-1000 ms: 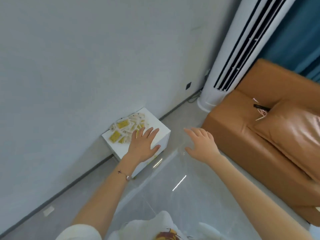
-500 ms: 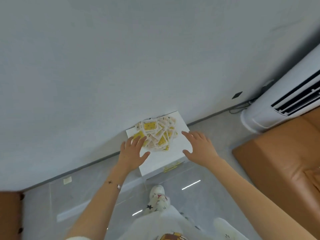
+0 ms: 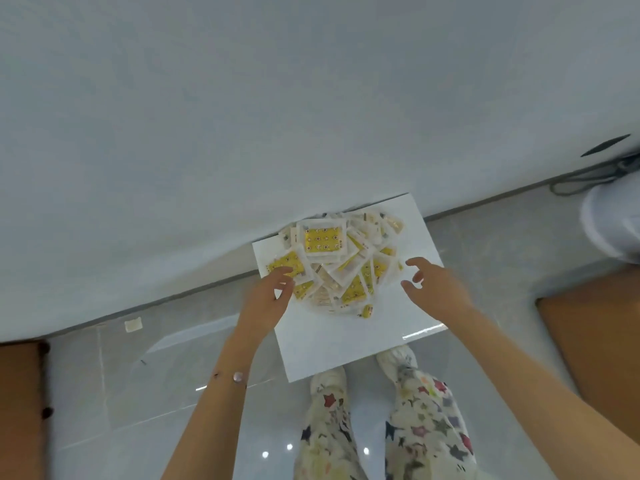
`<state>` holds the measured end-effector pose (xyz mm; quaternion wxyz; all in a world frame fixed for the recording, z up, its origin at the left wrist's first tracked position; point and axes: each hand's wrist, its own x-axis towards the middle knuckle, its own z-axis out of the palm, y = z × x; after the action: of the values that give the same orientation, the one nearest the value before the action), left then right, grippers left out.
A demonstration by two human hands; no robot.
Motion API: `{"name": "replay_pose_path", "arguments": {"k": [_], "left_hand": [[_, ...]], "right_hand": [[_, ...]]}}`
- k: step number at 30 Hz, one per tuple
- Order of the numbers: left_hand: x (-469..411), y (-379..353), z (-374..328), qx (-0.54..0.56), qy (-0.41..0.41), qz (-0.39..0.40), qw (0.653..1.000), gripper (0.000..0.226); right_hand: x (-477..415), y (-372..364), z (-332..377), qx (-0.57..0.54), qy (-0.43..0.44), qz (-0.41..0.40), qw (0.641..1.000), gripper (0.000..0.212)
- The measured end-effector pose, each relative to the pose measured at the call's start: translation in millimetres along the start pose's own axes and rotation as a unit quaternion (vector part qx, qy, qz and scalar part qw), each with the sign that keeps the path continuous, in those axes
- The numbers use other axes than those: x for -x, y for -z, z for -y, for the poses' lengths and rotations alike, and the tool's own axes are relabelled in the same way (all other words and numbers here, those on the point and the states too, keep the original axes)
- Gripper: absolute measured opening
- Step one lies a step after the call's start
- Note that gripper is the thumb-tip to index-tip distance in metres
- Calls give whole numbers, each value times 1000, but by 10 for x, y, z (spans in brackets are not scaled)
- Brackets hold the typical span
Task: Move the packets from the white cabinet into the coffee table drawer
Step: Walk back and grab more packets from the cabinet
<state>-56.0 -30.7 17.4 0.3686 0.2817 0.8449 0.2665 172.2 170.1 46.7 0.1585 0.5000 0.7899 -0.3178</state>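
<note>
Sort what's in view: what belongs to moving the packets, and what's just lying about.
For the job: pile of packets, white cabinet, left hand, right hand.

Lying about: tan sofa, air conditioner base, cable by the wall, paper scrap on the floor.

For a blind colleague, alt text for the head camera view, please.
A left hand and right hand reach a heap of yellow packets on a white cabinet against a pale wall; the left is at the heap's left edge, the right open beside its right edge. Star-print trousers below.
</note>
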Motion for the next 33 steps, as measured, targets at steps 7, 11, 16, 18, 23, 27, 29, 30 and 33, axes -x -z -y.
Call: {"name": "replay_pose_path", "arguments": {"k": [7, 11, 16, 18, 23, 27, 29, 30, 33], "left_hand": [[-980, -670, 456, 176, 113, -123, 970, 18], [-1194, -885, 544, 236, 154, -218, 934, 10], [-1330, -1043, 738, 127, 147, -245, 950, 29], [-1358, -1082, 850, 23, 135, -224, 965, 37], [-1255, -1102, 839, -63, 165, -179, 968, 55], [-1171, -1093, 796, -124, 230, -166, 951, 61], [-1135, -1080, 783, -116, 235, -185, 947, 63], [-1119, -1066, 764, -94, 237, -198, 946, 63], [-1120, -1053, 709, 7, 233, -229, 945, 52]], "right_hand": [[-1470, -422, -269, -149, -61, -66, 985, 29], [-2005, -514, -430, -333, -100, -118, 930, 30], [-2370, -552, -472, -335, -68, -87, 936, 43], [-2416, -584, -466, -331, -40, -47, 941, 47], [-2391, -600, -382, -283, -46, 24, 958, 41], [-2239, -559, -426, -268, -63, 82, 958, 52], [-2138, -577, -472, -242, -66, 111, 962, 66], [-2092, -594, -503, -240, -66, 114, 962, 69], [-2012, -656, -614, -298, -71, 88, 948, 57]]}}
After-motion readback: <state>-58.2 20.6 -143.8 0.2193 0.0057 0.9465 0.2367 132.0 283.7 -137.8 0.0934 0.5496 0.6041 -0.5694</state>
